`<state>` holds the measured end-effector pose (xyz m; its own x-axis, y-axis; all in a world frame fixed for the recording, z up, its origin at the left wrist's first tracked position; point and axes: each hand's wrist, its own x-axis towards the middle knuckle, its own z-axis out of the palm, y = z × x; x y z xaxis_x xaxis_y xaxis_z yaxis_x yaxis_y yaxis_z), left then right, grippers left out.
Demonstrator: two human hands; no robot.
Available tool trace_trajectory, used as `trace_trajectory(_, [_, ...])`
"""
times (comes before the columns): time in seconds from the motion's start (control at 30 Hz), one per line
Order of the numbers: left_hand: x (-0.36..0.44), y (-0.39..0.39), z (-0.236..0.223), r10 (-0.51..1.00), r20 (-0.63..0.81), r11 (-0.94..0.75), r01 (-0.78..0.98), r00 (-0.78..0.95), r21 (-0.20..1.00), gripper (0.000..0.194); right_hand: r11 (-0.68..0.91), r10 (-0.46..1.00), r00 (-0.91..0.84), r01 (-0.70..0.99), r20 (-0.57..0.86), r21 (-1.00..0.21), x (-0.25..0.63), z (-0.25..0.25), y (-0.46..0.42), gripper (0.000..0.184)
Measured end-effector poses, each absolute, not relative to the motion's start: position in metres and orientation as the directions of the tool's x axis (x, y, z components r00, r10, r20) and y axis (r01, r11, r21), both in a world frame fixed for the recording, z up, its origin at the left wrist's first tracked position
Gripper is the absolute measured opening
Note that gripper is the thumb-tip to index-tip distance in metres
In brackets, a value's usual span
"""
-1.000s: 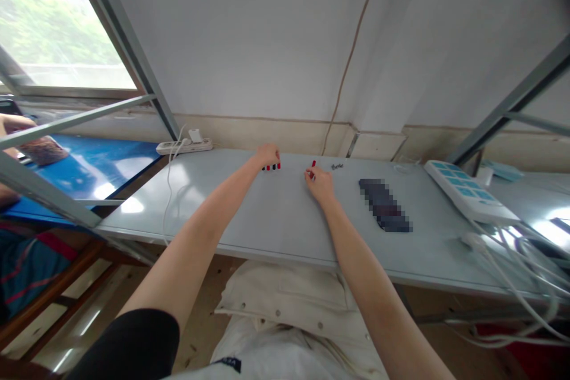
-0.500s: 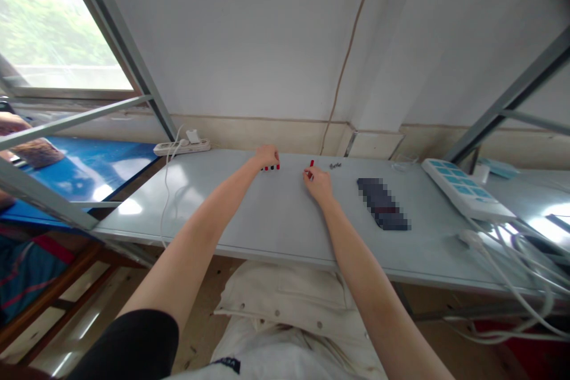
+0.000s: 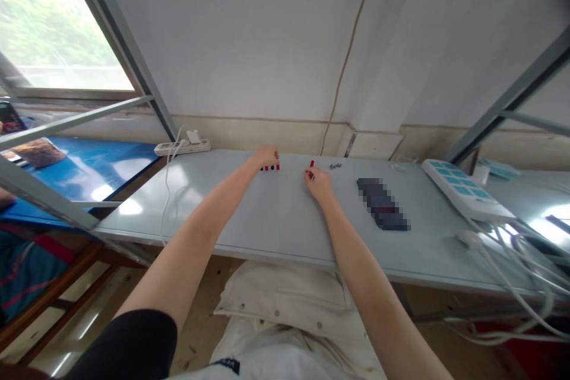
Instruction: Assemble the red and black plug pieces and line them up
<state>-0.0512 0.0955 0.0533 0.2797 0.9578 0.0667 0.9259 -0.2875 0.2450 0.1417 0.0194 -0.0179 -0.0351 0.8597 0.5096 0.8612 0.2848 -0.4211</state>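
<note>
My left hand [image 3: 266, 156] rests at the back of the grey table, its fingers curled closed. Just below it runs a row of small red and black pieces [image 3: 272, 168], like caps or short cylinders, partly hidden by the hand. Whatever the left fingers hold, if anything, is hidden. To the right, my right hand [image 3: 319, 183] is closed in a pinch, with a small dark-red object [image 3: 310, 176] at its fingertips, too small to name. Behind that hand lies a red piece [image 3: 312, 163]. Beside it is a little cluster of small grey metallic bits [image 3: 335, 166].
A dark pixelated rectangle [image 3: 383, 203] lies right of my right arm. A white power strip with blue sockets [image 3: 465, 187] and cables is farther right; another power strip [image 3: 182, 147] sits back left. Metal frame posts flank the table [image 3: 276, 225]. A person is partly visible far left.
My left hand has shifted very slightly, showing a little more of the row. My right hand stays almost still. At far left, a dark device has come into view near the person.
</note>
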Motion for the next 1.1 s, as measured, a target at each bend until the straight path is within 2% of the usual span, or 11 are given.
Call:
trace_trajectory(0.1, [-0.043,0.091,0.059,0.942,0.125,-0.334,0.899,0.311,0.283,0.022,0.231,0.86,0.026,0.871,0.51,-0.434,0.143,-0.014,0.018,0.023])
trace_trajectory(0.27, [-0.012,0.076,0.06,0.881,0.264,-0.467,0.804,0.392,0.367,0.023,0.037,0.836,0.237,0.876,0.495,-0.482,0.147,-0.007,0.015,0.024])
trace_trajectory(0.47, [0.011,0.064,0.022,0.789,0.251,-0.615,0.732,0.561,0.295,0.042,-0.031,0.806,0.305,0.877,0.507,-0.479,0.151,-0.01,0.015,0.026])
trace_trajectory(0.7, [0.03,0.054,-0.009,0.806,0.336,-0.576,0.777,0.487,0.254,0.052,-0.047,0.837,0.292,0.881,0.462,-0.471,0.152,-0.012,0.018,0.021])
trace_trajectory(0.9, [0.047,0.05,-0.006,0.852,0.325,-0.495,0.834,0.411,0.244,0.041,-0.007,0.855,0.246,0.886,0.457,-0.464,0.154,-0.018,0.022,0.022])
trace_trajectory(1.1, [0.051,0.058,-0.005,0.886,0.363,-0.423,0.823,0.288,0.378,0.017,0.007,0.88,0.189,0.912,0.435,-0.41,0.153,-0.025,0.025,0.026])
